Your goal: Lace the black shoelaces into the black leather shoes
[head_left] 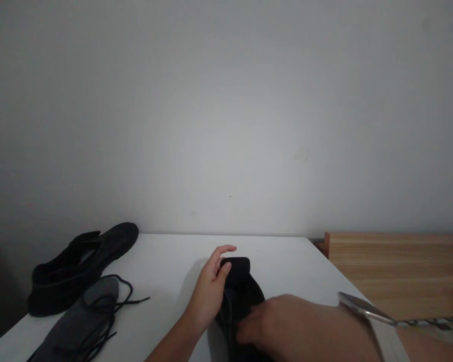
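Worn on the head, the camera faces forward and slightly down over the white desk [173,261] (the far wall [226,115] fills most of its view), with the left grip [208,291] and right grip [279,322] close by at the near side.

Shoe [252,291], one, black; rounded-corner flap [240,265] raised, under left thumb [224,271]; dark body below, partly hidden by right fingers [246,326].
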The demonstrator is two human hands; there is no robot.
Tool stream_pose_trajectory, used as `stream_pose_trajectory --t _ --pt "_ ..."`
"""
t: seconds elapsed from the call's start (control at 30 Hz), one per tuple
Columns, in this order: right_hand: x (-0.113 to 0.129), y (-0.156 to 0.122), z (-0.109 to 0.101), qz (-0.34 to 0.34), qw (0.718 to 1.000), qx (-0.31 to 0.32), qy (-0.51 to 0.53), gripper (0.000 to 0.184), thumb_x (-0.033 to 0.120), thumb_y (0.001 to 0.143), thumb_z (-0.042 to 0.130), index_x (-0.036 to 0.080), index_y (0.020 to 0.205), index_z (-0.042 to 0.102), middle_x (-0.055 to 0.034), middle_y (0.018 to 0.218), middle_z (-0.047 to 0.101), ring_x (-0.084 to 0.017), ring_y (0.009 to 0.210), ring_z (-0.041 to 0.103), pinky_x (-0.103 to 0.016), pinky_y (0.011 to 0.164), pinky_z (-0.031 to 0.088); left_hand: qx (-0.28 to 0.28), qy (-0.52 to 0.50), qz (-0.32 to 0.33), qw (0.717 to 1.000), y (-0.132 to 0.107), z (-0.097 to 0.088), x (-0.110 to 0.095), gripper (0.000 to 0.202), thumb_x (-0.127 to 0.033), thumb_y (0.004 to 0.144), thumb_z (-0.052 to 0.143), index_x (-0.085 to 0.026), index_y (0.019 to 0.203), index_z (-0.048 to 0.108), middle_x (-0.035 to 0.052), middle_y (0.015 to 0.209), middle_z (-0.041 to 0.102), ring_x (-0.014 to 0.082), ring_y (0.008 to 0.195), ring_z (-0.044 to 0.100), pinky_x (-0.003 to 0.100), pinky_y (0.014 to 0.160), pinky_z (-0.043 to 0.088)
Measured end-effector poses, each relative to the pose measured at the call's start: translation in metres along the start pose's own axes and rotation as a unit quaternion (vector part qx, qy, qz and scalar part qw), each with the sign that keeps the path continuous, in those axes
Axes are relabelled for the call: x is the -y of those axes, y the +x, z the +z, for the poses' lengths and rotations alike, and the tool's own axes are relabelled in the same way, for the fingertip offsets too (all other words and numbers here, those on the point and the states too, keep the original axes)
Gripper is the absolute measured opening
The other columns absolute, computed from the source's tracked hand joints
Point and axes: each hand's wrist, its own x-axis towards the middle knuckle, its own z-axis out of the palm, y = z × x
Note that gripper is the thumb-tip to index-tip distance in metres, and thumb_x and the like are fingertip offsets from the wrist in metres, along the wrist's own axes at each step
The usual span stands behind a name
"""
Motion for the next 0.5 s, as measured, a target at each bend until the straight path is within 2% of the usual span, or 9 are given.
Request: stream_pose_trajectory --t 0.07,0.13,0.17,0.2,0.23,0.3,0.4,0.5 --pt "0.0 0.002 -0.013 0.011 0.991 -0.123 0.047 0.031 0.009 0.085 0.05 0.025 0.102 0.071 -0.0032 0.099 0.076 -0.019 0.092 0.07 -0.03 0.084 0.052 -0.001 -0.012 -0.006 1.0 0.002 -0.004 0.001 0.048 -0.052 0.086 0.058 -0.022 0.124 0.055 -0.0004 0.075 0.066 0.0173 0.066 0.062 0.026 0.063 0.046" --pt "-0.006 0.007 -0.014 0.059 0.961 -0.255 0.089 0.028 0.015 0.092 0.044 0.022 0.107 0.066 -0.0053 0.105 0.072 -0.019 0.097 0.066 -0.035 0.091 0.05 0.002 -0.019 -0.008 1.0 0.004 -0.006 0.003 0.048 -0.057 0.084 0.057 -0.021 0.116 0.054 -0.0007 0.075 0.065 0.0164 0.065 0.061 0.025 0.061 0.045" --pt "-0.011 0.01 -0.009 0.083 0.947 -0.292 0.108 0.025 0.02 0.093 0.046 0.02 0.111 0.063 -0.0073 0.109 0.07 -0.02 0.099 0.065 -0.037 0.092 0.05 0.002 -0.018 -0.005 1.0 0.004 -0.006 0.003 0.046 -0.058 0.083 0.058 -0.02 0.109 0.056 -0.0007 0.074 0.063 0.0162 0.065 0.06 0.025 0.061 0.045" --pt "-0.015 0.015 -0.003 0.102 0.937 -0.308 0.126 0.027 0.025 0.093 0.05 0.018 0.117 0.059 -0.0097 0.114 0.067 -0.021 0.101 0.063 -0.039 0.093 0.05 0.0 -0.014 0.0 1.0 0.004 -0.005 0.002 0.043 -0.059 0.083 0.058 -0.02 0.101 0.057 -0.0009 0.073 0.062 0.0161 0.065 0.059 0.025 0.061 0.044" --pt "-0.02 0.019 0.006 0.11 0.933 -0.309 0.147 0.037 0.028 0.09 0.055 0.017 0.125 0.054 -0.0122 0.12 0.063 -0.022 0.105 0.061 -0.041 0.094 0.05 -0.003 -0.005 0.008 1.0 0.004 -0.004 0.001 0.04 -0.058 0.082 0.059 -0.019 0.092 0.058 -0.0011 0.072 0.061 0.0162 0.066 0.058 0.025 0.061 0.044" --pt "-0.025 0.027 0.025 0.096 0.931 -0.299 0.186 0.053 0.025 0.085 0.061 0.015 0.135 0.045 -0.0153 0.13 0.056 -0.023 0.115 0.057 -0.042 0.098 0.05 -0.009 0.023 0.025 0.999 0.001 -0.001 -0.004 0.039 -0.057 0.085 0.056 -0.019 0.08 0.059 -0.0006 0.069 0.059 0.0173 0.068 0.057 0.027 0.063 0.043" --pt "-0.025 0.032 0.047 0.057 0.932 -0.297 0.201 0.036 0.015 0.086 0.052 0.017 0.122 0.054 -0.0125 0.122 0.062 -0.022 0.113 0.058 -0.041 0.1 0.049 -0.022 0.088 0.047 0.995 -0.011 0.001 -0.017 0.048 -0.053 0.094 0.043 -0.018 0.066 0.063 0.0032 0.068 0.061 0.021 0.072 0.059 0.033 0.072 0.044" --pt "-0.022 0.028 0.057 0.035 0.947 -0.286 0.143 0.027 0.014 0.09 0.048 0.02 0.113 0.061 -0.0113 0.115 0.066 -0.023 0.11 0.061 -0.044 0.099 0.049 -0.028 0.164 0.065 0.984 -0.032 -0.001 -0.035 0.049 -0.046 0.096 0.044 -0.02 0.063 0.069 0.007 0.073 0.066 0.0258 0.083 0.062 0.041 0.088 0.041"
